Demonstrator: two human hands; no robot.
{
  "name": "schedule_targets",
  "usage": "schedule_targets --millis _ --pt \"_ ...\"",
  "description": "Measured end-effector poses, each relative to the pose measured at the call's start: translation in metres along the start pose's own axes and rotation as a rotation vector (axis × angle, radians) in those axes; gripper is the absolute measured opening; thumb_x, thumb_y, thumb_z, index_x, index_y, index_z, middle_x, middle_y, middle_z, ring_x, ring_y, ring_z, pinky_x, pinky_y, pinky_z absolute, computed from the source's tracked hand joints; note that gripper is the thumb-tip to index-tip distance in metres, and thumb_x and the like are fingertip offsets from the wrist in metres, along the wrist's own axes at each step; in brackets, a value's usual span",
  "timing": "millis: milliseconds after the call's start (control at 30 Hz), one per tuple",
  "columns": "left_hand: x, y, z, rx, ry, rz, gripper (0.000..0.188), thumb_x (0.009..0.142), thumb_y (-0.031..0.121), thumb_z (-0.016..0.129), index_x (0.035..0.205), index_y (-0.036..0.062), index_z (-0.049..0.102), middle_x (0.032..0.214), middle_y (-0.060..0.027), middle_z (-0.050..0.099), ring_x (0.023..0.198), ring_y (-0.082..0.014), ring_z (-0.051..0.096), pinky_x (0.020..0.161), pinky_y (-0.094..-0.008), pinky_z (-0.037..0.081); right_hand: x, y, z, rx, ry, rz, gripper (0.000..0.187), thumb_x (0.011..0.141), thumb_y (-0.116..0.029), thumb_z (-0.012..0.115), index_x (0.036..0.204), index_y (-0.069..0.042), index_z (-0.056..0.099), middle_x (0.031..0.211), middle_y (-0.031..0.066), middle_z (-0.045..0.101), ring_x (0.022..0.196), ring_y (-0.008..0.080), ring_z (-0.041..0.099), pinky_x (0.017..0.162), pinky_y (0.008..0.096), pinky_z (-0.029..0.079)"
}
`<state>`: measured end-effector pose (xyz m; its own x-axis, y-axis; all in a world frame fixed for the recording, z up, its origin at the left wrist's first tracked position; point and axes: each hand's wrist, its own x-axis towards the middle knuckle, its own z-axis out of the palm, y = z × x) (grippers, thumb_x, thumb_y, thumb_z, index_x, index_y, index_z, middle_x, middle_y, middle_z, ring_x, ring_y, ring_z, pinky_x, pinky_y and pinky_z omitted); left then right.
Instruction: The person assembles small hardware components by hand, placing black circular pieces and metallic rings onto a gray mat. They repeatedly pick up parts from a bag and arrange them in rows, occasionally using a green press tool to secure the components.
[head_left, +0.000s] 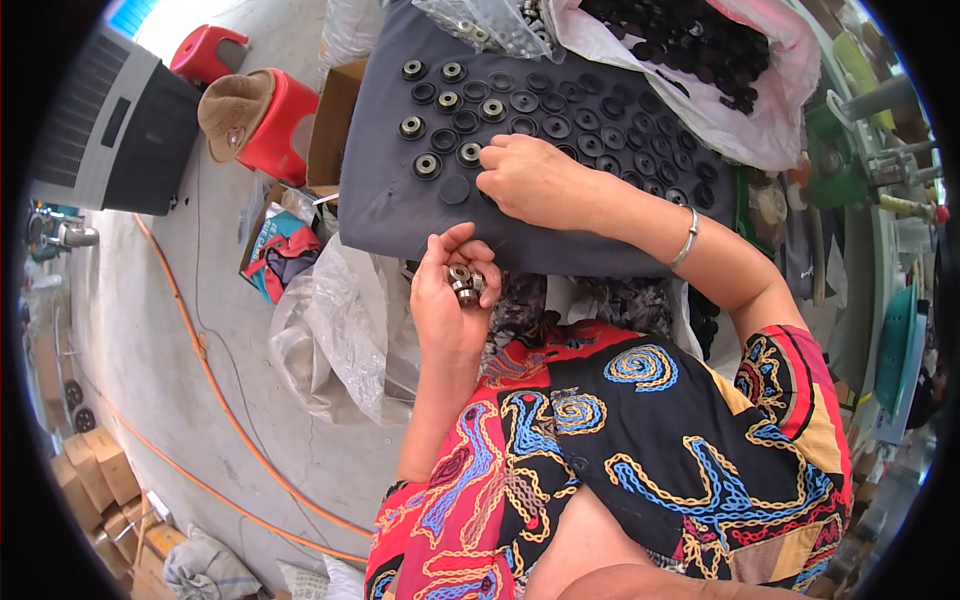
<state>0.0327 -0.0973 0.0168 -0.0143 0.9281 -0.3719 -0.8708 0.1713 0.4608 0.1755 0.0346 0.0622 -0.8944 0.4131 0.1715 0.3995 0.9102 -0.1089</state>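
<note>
A seated person in a brightly patterned shirt works over a dark grey desk (400,215) covered with rows of round black plastic caps (585,125), several of which already carry a metal bearing (427,165) in the centre. The left hand (450,290) is cupped palm-up just below the near edge of the desk, its fingers (462,240) curled loosely around a small heap of bearings (464,282) resting in the palm. The right hand (535,180), a silver bangle (687,238) on its wrist, lies knuckles-up on the desk, its fingers pressed together and bent down onto a cap at the near end of the rows; what the fingertips pinch, if anything, cannot be told, as the hand hides them. A plain black disc (454,190) lies just beside that hand, toward the left. At the far right corner of the desk an open pink bag (760,120) holds a pile of more black parts, and a clear bag (490,25) of small metal pieces sits at the far edge. On the concrete floor to the left stand two red stools (285,125), one topped with a brown cap (232,112), beside a cardboard box (330,115), crumpled clear plastic sheeting (330,340) and an orange cable (220,400).
</note>
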Motion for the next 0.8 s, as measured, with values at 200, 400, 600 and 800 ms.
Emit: schedule_targets --millis 200,400,600,800 --pt "0.004 -0.005 0.017 0.096 0.060 -0.071 0.039 0.101 0.034 0.038 0.107 0.0014 0.058 0.074 -0.0090 0.055 0.048 -0.0186 0.046 0.039 -0.0273 0.034 -0.013 0.000 0.004 -0.148 -0.078 0.089 0.010 0.068 -0.015 0.062 0.069 -0.006 0.067 0.076 0.0120 0.063 0.081 0.0301 0.063 0.072 0.0390 0.051" --pt "0.004 -0.010 0.015 0.191 0.044 0.021 0.045 0.100 0.042 0.036 0.109 0.0038 0.057 0.069 -0.0038 0.056 0.047 -0.0137 0.050 0.032 -0.0244 0.033 -0.029 -0.032 -0.029 -0.259 0.270 0.107 0.012 0.066 -0.026 0.064 0.062 -0.015 0.064 0.071 0.0020 0.062 0.076 0.0193 0.061 0.069 0.0341 0.045" --pt "-0.017 -0.059 0.073 0.222 -0.116 -0.247 0.049 0.099 0.047 0.030 0.103 0.0070 0.058 0.106 -0.0072 0.060 0.106 -0.0230 0.058 0.090 -0.0411 0.048 -0.112 -0.084 -0.008 -0.084 0.421 0.257 0.014 0.070 -0.028 0.065 0.074 -0.015 0.068 0.080 -0.0005 0.060 0.090 0.0192 0.053 0.078 0.0359 0.039" --pt "0.002 -0.090 0.072 0.289 -0.300 -0.334 0.050 0.097 0.048 0.033 0.112 0.0056 0.055 0.115 -0.0110 0.057 0.111 -0.0247 0.055 0.094 -0.0424 0.046 -0.140 -0.081 -0.010 -0.024 0.345 0.311 0.013 0.069 -0.020 0.063 0.076 -0.010 0.069 0.080 0.0013 0.060 0.090 0.0202 0.052 0.081 0.0379 0.037"
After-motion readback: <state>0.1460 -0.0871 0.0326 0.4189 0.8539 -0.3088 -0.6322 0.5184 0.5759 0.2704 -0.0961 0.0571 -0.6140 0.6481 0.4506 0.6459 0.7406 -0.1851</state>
